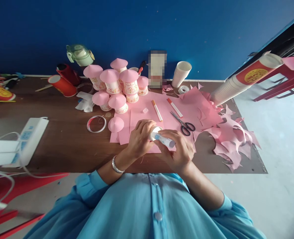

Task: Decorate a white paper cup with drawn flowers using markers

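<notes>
My left hand (140, 139) is closed around a small white paper cup (157, 129), its rim facing up. In my right hand (180, 151) is a glue stick (165, 139), tilted, with its upper end at the cup's rim. Whether it touches the rim I cannot tell. Beneath both hands lie pink paper sheets (139, 124). Just beyond them are black-handled scissors (184, 125), an orange-capped marker (157, 111) and a red-capped marker (175, 108). A pink paper cone (116, 124) sits left of my left hand.
Several decorated cups with pink cone roofs (109, 76) stand at the back. Pink scraps (232, 139) and a tall, leaning cup stack (246, 76) occupy the right. A wire coil (96, 124), red cup (62, 85) and white power strip (31, 142) lie left. A blue wall (127, 26) rises behind.
</notes>
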A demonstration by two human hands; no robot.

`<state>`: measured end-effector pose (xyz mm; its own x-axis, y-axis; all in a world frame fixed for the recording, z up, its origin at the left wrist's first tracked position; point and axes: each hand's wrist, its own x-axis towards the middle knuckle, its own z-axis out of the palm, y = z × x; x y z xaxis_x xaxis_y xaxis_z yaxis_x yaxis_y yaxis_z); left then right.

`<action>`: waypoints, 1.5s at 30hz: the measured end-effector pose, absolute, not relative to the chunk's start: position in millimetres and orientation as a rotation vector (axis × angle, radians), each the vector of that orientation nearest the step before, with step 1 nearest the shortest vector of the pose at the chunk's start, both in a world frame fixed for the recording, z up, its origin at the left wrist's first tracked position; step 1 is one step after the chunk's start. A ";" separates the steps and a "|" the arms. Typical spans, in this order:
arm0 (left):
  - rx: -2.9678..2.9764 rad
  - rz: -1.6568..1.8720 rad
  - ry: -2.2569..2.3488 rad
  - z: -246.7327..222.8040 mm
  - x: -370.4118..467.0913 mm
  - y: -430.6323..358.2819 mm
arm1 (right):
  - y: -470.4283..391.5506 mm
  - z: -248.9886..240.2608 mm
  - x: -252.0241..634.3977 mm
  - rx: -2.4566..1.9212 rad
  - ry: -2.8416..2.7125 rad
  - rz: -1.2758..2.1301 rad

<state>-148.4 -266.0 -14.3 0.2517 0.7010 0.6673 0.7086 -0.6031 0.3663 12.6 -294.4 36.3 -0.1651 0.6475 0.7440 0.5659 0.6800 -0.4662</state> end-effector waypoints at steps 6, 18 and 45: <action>-2.539 -1.260 -1.308 -10.9 -152.6 -267.6 | -296.7 36.9 10.4 -0.784 -1.909 0.182; -2.640 -1.400 -1.252 -15.7 -152.6 -266.7 | -286.9 40.8 20.6 -0.792 -1.938 0.092; -2.716 -1.389 -1.264 -19.4 -157.5 -264.2 | -273.3 57.9 27.4 -0.851 -2.107 0.122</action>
<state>-157.5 -264.2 -19.4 0.3574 0.6929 0.6263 0.5586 -0.6960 0.4513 27.4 -273.3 57.9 -0.4177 0.6114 0.6721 0.5298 0.7648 -0.3665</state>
